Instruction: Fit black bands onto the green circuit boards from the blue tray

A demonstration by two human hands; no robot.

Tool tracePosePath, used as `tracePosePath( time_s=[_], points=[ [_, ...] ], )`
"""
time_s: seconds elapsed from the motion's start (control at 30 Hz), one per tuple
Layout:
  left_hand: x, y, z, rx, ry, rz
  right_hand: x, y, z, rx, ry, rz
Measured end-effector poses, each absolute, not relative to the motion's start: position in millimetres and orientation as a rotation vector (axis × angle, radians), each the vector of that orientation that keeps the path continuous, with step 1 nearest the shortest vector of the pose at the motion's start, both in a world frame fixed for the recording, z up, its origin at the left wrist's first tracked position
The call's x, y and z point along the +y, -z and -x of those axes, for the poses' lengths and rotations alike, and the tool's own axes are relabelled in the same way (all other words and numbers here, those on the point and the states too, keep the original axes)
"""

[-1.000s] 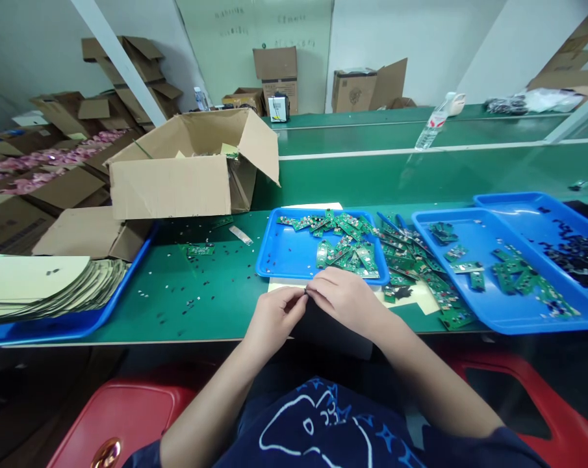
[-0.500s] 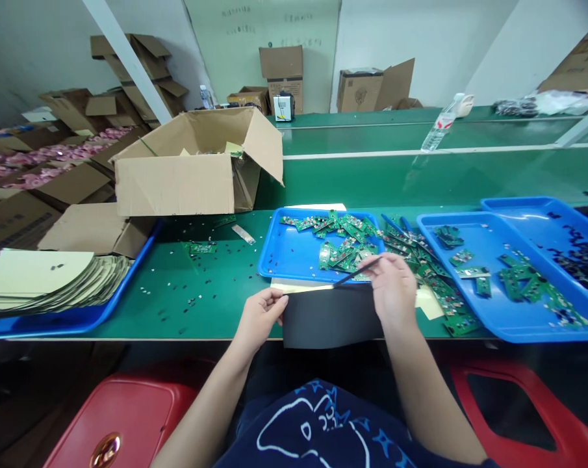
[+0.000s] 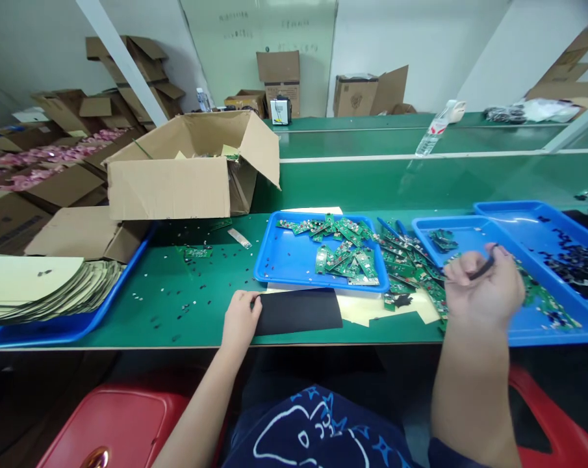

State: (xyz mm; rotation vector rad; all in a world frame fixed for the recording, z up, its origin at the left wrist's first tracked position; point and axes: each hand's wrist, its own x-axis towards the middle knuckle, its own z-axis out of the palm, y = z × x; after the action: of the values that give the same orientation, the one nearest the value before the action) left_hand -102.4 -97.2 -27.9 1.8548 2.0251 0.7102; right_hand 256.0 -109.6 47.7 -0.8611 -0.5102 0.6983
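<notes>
- Sheet (image 3: 298, 311): black, rectangular, lying flat at the near edge of the counter (image 3: 196, 305), partly over yellow paper (image 3: 371, 311) that shows at its 3 o'clock side.
- Left hand (image 3: 240, 320): at the sheet's 9 o'clock end, wrist low on the counter, fingers curled. The grip is closed on the sheet's left edge and holds it down.
- Right hand (image 3: 483, 289): well apart from the sheet at its 2 o'clock, raised above the counter, blurred, forearm upright. The grip is clamped on a thin black strip (image 3: 483, 268) that juts from between thumb and fingers.
- Step in hand, as judged: the strip is clear of the sheet and is carried out over the right trays, while the sheet is pinned in place. Further work on the sheet would call for the right hand to be free and for the left to keep the edge flat.
- Tray (image 3: 284, 260): blue, at the sheet's 12 o'clock, touching the paper, holding green boards (image 3: 345, 257). More boards spill across the counter at 2 o'clock.
- Second tray (image 3: 469, 237): blue, under the right hand, with scattered boards. A third tray (image 3: 532, 218) beyond it holds small black parts (image 3: 579, 266).
- Carton (image 3: 177, 188): open, at the sheet's 10 o'clock.
- Cards (image 3: 35, 286): a pale fanned stack at 9 o'clock, on another blue tray.
</notes>
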Motion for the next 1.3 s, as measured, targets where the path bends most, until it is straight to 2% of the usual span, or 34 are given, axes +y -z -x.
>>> tracePosePath(
  time_s=[0.1,0.23,0.37,0.53,0.67,0.87,1.07,1.17,1.3],
  points=[
    [-90,26,90,2.112,-0.699,-1.923,-105,-51,-239,-0.621,-0.648,0.899],
    [-77,1,84,2.219,-0.656,-2.043,-103,-52,-230,-0.704,-0.643,0.995],
    [-50,-18,50,1.89,-0.456,-2.24,-95,-51,-222,-0.762,-0.715,0.999],
    [-16,-5,-9,1.696,-0.3,-2.268,-76,-55,-207,-0.93,-0.743,0.981],
    [-4,9,-18,1.614,-0.303,-2.228,-60,-68,-206,-1.11,-0.718,1.02],
    [2,7,3,1.592,-0.449,-2.106,-35,-95,-200,-1.309,-0.704,0.959],
    [16,-66,22,1.522,-0.788,-2.096,-15,-106,-185,-1.346,-0.657,0.867],
    [20,-91,15,1.382,-1.106,-2.034,-8,-106,-178,-1.364,-0.63,0.851],
    [26,-82,-5,1.295,-1.292,-2.025,0,-110,-171,-1.391,-0.457,0.918]
  ],
)
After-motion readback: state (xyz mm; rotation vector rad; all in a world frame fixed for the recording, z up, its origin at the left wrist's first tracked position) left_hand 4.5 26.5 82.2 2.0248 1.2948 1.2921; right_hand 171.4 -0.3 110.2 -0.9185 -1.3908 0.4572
